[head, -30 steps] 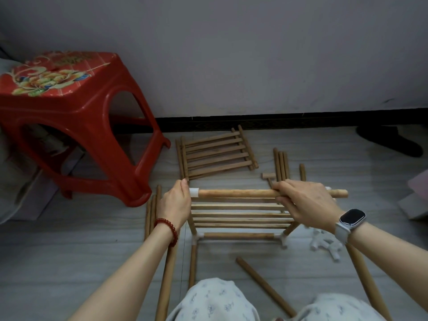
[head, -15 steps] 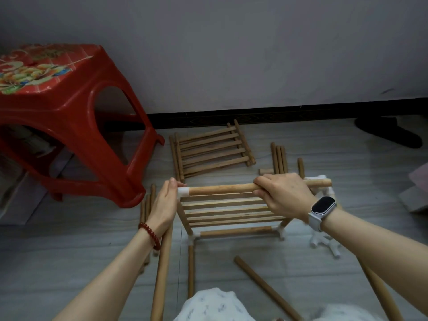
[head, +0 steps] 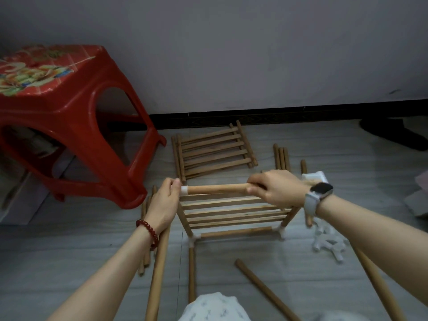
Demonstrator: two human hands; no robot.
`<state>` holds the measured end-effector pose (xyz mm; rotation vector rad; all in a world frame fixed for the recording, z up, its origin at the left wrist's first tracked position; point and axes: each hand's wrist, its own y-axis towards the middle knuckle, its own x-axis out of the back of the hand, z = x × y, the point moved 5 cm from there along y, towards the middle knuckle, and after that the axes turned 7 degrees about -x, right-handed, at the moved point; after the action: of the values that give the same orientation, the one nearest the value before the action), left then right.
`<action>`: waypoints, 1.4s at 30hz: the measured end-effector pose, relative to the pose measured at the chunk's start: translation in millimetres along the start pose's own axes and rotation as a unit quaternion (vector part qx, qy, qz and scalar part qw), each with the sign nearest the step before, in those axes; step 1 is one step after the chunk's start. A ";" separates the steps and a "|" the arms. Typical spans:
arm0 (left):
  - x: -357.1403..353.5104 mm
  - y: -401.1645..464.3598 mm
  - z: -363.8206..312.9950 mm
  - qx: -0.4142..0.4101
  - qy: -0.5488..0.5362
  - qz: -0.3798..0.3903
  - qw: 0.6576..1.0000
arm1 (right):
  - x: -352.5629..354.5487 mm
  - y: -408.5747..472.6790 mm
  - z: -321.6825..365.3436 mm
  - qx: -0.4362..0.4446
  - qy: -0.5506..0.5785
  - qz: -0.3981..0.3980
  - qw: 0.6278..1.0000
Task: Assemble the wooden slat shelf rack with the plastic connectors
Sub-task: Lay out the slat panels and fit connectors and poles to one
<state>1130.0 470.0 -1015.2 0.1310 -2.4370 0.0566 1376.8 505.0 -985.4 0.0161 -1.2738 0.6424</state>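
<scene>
A partly built rack point(head: 231, 214) stands on the floor in front of me, a slat shelf between round posts joined by white plastic connectors. A round wooden rod point(head: 215, 189) runs across its top. My left hand point(head: 165, 202) grips the white connector point(head: 184, 190) at the rod's left end. My right hand point(head: 275, 189) is closed around the rod's right part. Another white connector point(head: 315, 176) shows just beyond my right wrist. A spare slat panel point(head: 214, 150) lies flat behind the rack.
A red plastic stool point(head: 69, 117) stands at the left. Loose rods point(head: 281, 158) lie behind the rack, and others at the left point(head: 146, 239) and front point(head: 264, 290). Several white connectors point(head: 328, 244) are piled at the right. A dark shoe point(head: 393, 133) sits by the wall.
The rod has slid left into the left connector, so its right end no longer sticks out past my right hand. Both hands keep their grip.
</scene>
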 end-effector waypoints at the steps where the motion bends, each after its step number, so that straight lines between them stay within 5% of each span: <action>1: -0.7 0.8 -3.4 -0.008 0.012 -0.001 1.000 | -1.4 -6.9 -2.4 0.010 -0.048 -0.072 0.996; 5: -5.1 1.6 -11.5 -0.032 0.072 0.004 0.997 | -15.9 -34.4 -20.8 0.027 -0.161 -0.304 0.938; 8: -7.0 -2.6 -13.3 -0.041 0.051 0.024 0.998 | -17.8 -39.0 -21.9 0.049 -0.175 -0.353 0.918; 13: -5.7 -4.2 -12.5 -0.061 0.064 0.016 0.996 | -7.6 -33.3 -21.1 0.052 -0.148 -0.297 0.942; 18: -7.9 -5.8 -13.2 -0.053 0.086 0.030 0.994 | -1.6 -22.2 -24.0 -0.012 -0.041 -0.082 0.996; 23: -15.7 -11.8 -29.6 -0.110 0.322 0.054 0.939 | -4.7 -41.6 -20.4 -0.015 0.038 -0.034 0.999; 26: -39.3 -20.9 -78.6 -0.269 0.301 0.059 0.913 | 12.6 -59.0 -43.1 -0.027 0.083 -0.245 0.966; 28: -71.0 -26.4 -109.3 -0.298 0.262 0.151 0.905 | 20.0 -72.3 -73.8 -0.115 0.142 -0.337 0.923; 31: -114.5 -27.1 -137.8 -0.325 0.270 0.214 0.881 | 10.4 -78.7 -112.3 -0.297 0.240 -0.234 0.894; 35: -142.1 -21.1 -151.6 -0.359 0.314 0.162 0.864 | 0.2 -77.0 -114.1 -0.325 0.337 -0.058 0.882; 39: -151.5 -18.8 -147.7 -0.406 0.338 0.107 0.842 | 2.4 -73.6 -109.3 -0.323 0.385 -0.012 0.864; 42: -155.7 -15.7 -144.8 -0.417 0.328 0.113 0.840 | 0.4 -66.0 -110.2 -0.360 0.346 -0.069 0.864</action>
<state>1342.8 477.7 -1005.1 -0.4916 -1.5915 -0.7312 1503.8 489.9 -997.9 -0.6822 -0.7272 -0.0106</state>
